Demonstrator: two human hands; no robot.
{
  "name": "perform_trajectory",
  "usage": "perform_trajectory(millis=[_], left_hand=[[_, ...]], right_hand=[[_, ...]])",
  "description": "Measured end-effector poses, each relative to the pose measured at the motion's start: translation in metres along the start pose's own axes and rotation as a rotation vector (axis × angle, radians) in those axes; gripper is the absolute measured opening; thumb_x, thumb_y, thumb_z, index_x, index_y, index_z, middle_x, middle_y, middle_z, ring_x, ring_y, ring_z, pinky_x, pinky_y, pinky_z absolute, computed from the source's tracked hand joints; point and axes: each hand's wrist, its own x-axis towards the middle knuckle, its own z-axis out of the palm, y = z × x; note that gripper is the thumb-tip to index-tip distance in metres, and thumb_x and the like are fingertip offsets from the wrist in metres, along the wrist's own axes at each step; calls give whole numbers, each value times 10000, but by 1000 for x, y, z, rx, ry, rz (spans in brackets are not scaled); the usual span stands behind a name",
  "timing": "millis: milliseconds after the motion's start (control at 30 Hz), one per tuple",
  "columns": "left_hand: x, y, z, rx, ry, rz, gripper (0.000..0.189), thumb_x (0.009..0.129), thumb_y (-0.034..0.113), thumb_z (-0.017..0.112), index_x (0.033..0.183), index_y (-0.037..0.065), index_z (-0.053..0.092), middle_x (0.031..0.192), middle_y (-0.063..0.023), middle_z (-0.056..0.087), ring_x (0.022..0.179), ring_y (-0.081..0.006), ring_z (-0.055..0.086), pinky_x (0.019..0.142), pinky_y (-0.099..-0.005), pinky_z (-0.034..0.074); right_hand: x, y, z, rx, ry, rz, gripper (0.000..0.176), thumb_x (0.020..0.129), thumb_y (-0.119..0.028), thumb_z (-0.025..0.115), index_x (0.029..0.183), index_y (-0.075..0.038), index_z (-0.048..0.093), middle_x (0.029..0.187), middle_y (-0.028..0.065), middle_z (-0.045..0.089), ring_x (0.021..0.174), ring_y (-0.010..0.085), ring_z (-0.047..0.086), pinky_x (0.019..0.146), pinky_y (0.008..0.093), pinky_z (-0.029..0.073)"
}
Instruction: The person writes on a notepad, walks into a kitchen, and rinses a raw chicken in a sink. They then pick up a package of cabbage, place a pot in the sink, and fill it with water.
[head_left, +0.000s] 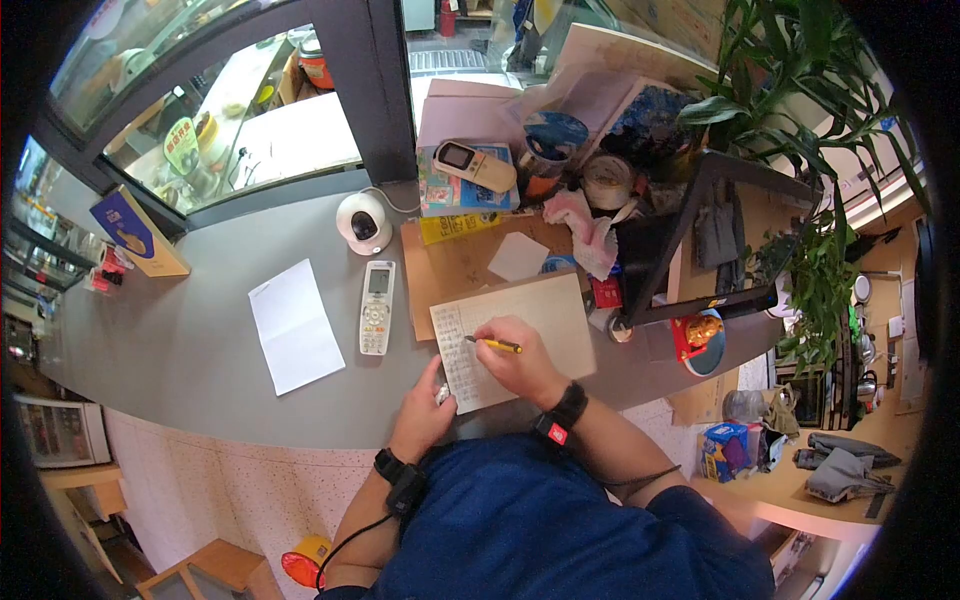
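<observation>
A yellow pen [503, 346] with a dark tip is pinched in my right hand [522, 365]. Its tip touches the left part of an open notebook [550, 325], where lines of handwriting fill the page near the left edge. My left hand [420, 413] rests at the notebook's lower left edge with thumb and fingers apart. A small whitish, shiny spot shows by its fingers; what it is I cannot make out. Left of the notebook lies a white handset [376, 308] with a small screen and buttons. Farther left is a creased white sheet of paper [297, 327].
A white round camera [363, 223] with a cable stands by the window frame. Behind the notebook are a beige cordless phone [475, 166], papers, jars and crumpled pink tissue [583, 232]. A dark-framed monitor [715, 240], a golden figurine [703, 330] and a leafy plant [790, 90] occupy the right.
</observation>
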Motion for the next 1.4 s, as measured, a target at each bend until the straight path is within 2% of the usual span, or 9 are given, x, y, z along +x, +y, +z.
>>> perform_trajectory(millis=[67, 300, 600, 667, 800, 1000, 1067, 1267, 1400], left_hand=[[-1, 11, -4, 111, -27, -70, 690, 822, 100, 613, 1470, 28, 387, 849, -193, 671, 806, -317, 689, 759, -394, 534], [0, -11, 1, 11, -4, -4, 691, 822, 103, 618, 1470, 29, 389, 865, -199, 668, 786, -309, 681, 753, -397, 534], [-2, 13, -6, 74, -60, -51, 685, 830, 69, 598, 1476, 12, 377, 885, -184, 687, 772, -231, 680, 715, -351, 534], [-2, 14, -6, 95, -79, -58, 675, 844, 69, 584, 1476, -19, 364, 929, -170, 705, 816, -179, 682, 744, -315, 535], [0, 2, -4, 105, -70, -41, 672, 847, 69, 583, 1476, -20, 363, 965, -183, 708, 858, -190, 692, 767, -321, 536], [0, 4, -3, 109, -71, -40, 661, 846, 67, 578, 1466, -32, 369, 1017, -210, 703, 926, -218, 693, 813, -330, 533], [0, 0, -1, 81, -12, 65, 675, 831, 78, 602, 1463, -7, 383, 895, -214, 693, 771, -262, 692, 710, -363, 534], [-1, 9, -4, 71, -48, 26, 670, 839, 71, 595, 1465, -16, 371, 916, -207, 702, 781, -256, 696, 725, -349, 535], [-1, 13, -5, 107, -66, -3, 668, 840, 70, 593, 1464, -15, 372, 928, -210, 705, 809, -263, 704, 748, -352, 538]], right_hand=[[-4, 0, -1, -38, -37, -19, 83, 797, -77, 675, 852, -17, 665, 837, 151, 662, 809, 332, 637, 728, 406, 507], [-16, -3, 0, 6, 0, 14, 60, 795, -81, 675, 820, -29, 657, 821, 159, 653, 817, 352, 627, 743, 435, 503], [-27, -2, -3, -9, -30, 15, 64, 799, -75, 675, 837, -25, 666, 834, 158, 661, 815, 347, 628, 738, 423, 506], [-30, 1, -3, -36, -90, 20, 74, 801, -74, 681, 858, -26, 678, 840, 148, 665, 828, 327, 639, 742, 395, 511], [-35, 1, 0, -12, -28, 31, 75, 796, -69, 679, 859, -27, 683, 845, 148, 670, 833, 326, 643, 749, 393, 514], [-42, -3, -6, -16, -109, 49, 81, 790, -65, 680, 860, -25, 686, 845, 152, 671, 814, 322, 647, 740, 388, 517], [-44, -4, -5, 15, -71, 62, 80, 788, -95, 691, 841, -39, 669, 835, 155, 665, 830, 344, 639, 741, 411, 517], [-50, -6, -9, 6, -147, 89, 71, 786, -94, 690, 826, -39, 668, 823, 154, 665, 816, 341, 639, 733, 413, 515], [-54, -7, -9, 22, -115, 78, 64, 784, -89, 683, 819, -38, 667, 818, 156, 665, 804, 340, 635, 724, 415, 512]])
